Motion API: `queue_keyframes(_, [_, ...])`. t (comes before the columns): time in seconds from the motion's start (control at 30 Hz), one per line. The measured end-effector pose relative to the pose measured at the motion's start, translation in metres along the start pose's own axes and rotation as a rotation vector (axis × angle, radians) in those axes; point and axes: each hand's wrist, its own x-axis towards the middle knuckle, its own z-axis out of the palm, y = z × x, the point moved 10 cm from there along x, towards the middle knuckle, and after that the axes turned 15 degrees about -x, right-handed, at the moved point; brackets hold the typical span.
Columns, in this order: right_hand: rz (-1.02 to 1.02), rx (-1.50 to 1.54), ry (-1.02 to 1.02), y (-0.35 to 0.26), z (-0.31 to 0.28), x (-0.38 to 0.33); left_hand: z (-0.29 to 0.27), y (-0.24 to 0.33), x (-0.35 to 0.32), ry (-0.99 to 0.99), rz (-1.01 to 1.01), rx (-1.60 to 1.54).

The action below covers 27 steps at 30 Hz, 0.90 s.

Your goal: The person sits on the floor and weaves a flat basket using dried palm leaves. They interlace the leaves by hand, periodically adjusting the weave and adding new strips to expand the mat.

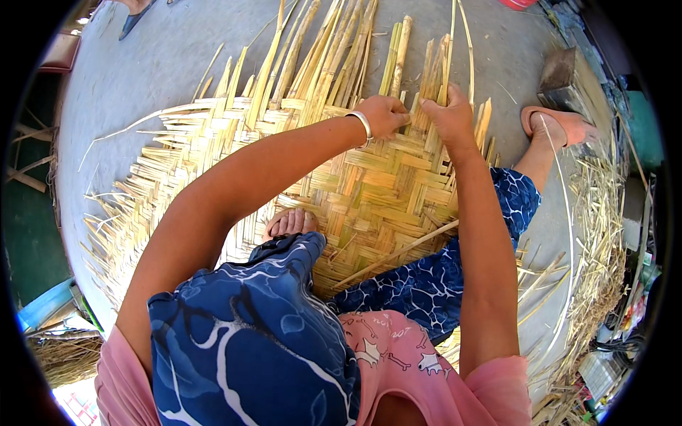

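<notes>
A large mat of flat, pale yellow split strips (376, 188), woven in a diagonal zigzag, lies on the floor under me. Long loose strips (334, 53) fan out beyond its far edge. Both of my hands are at that far edge. My left hand (383, 116), with a silver bangle (364, 128) on its wrist, is closed with its fingertips pinching at a strip. Just to its right, my right hand (449, 117) grips upright strips between thumb and fingers. My bare left foot (291, 221) rests on the mat.
My right foot, in a pinkish sandal (547, 126), is stretched out beside a block (568, 78) at the right. A heap of thin straw-like scraps (593, 241) lies along the right side. Another person's foot in a dark sandal (135, 20) shows at the far left.
</notes>
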Motion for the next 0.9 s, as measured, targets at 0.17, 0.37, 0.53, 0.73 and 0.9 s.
queue_keyframes(0.17, [0.155, -0.161, -0.189, 0.028, 0.010, 0.001, 0.000, 0.001, -0.001, -0.006, 0.084, 0.025])
queue_keyframes(0.37, [0.170, -0.486, -0.310, 0.034, 0.009, -0.004, 0.002, 0.029, -0.046, 0.190, 0.562, 0.516])
queue_keyframes(0.53, [0.149, -0.691, -0.371, 0.052, 0.023, -0.017, 0.025, 0.021, -0.059, 0.132, 0.585, 0.858])
queue_keyframes(0.73, [0.283, -0.718, -0.296, 0.021, 0.006, -0.046, 0.033, 0.021, -0.073, 0.140, 0.535, 0.981])
queue_keyframes(0.9, [0.114, -0.657, -0.115, -0.001, -0.015, -0.077, 0.036, 0.014, -0.071, 0.170, 0.459, 0.941])
